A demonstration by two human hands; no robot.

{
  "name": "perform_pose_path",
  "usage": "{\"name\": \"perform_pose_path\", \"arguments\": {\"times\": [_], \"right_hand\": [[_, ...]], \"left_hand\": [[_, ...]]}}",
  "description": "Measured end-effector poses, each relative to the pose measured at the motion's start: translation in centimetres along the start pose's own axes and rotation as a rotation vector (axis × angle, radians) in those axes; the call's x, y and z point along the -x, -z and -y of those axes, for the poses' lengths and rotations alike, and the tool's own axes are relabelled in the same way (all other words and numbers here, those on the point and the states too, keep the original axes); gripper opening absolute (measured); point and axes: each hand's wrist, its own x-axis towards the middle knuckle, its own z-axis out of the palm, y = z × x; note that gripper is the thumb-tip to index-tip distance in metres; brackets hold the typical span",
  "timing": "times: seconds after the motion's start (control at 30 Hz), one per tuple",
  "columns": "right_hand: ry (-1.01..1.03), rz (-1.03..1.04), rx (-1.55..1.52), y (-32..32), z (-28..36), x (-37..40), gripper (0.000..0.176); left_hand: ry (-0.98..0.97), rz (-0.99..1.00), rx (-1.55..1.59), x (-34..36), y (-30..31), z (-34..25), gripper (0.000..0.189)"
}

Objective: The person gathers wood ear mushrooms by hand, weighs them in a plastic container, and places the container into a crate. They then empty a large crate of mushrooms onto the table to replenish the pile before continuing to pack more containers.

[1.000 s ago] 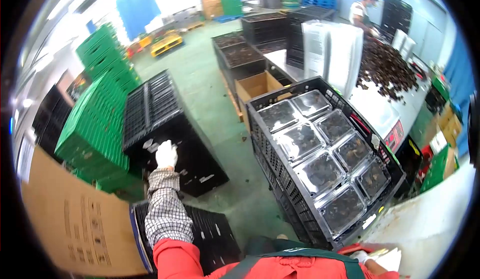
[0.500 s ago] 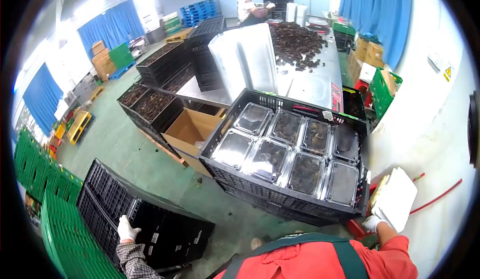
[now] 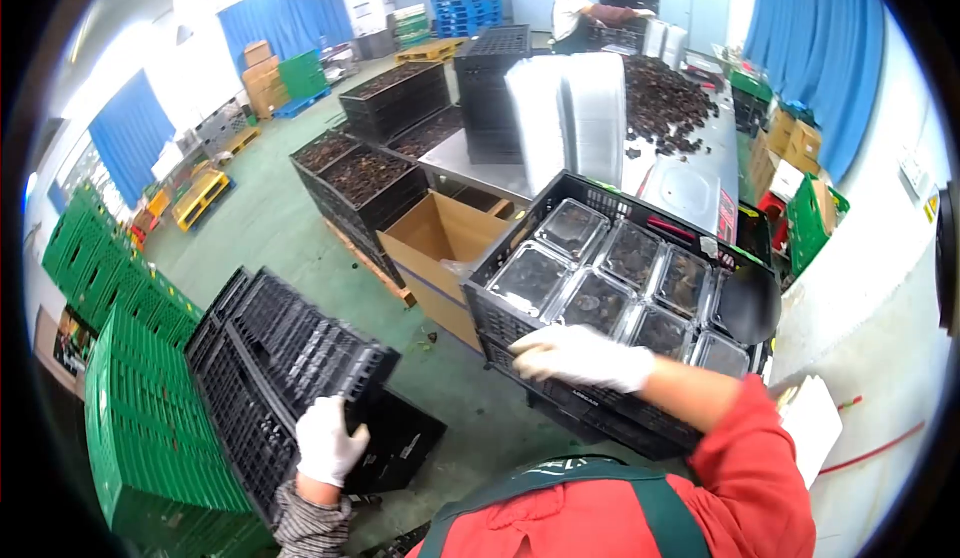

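Both had moved: our left hand (image 3: 328,443) gripped the raised black plastic lattice crate (image 3: 280,358), our right hand (image 3: 580,356) lay spread on the tray-filled black plastic crate (image 3: 600,410).

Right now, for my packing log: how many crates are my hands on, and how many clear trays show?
Black crates under hands: 2, tilted crate at left hand, filled crate at right hand
Clear trays showing: 7, far corner too dark
Total: 9
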Motion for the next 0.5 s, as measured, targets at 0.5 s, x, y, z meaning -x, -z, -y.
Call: {"name": "perform_pose_path", "arguments": {"times": [0.5], "right_hand": [[-0.171,0.371,-1.201,-23.2,-1.0,-13.2,0.03]], "left_hand": [[-0.001,0.036,-0.014,3.6,-1.6,-2.4,0.05]]}}
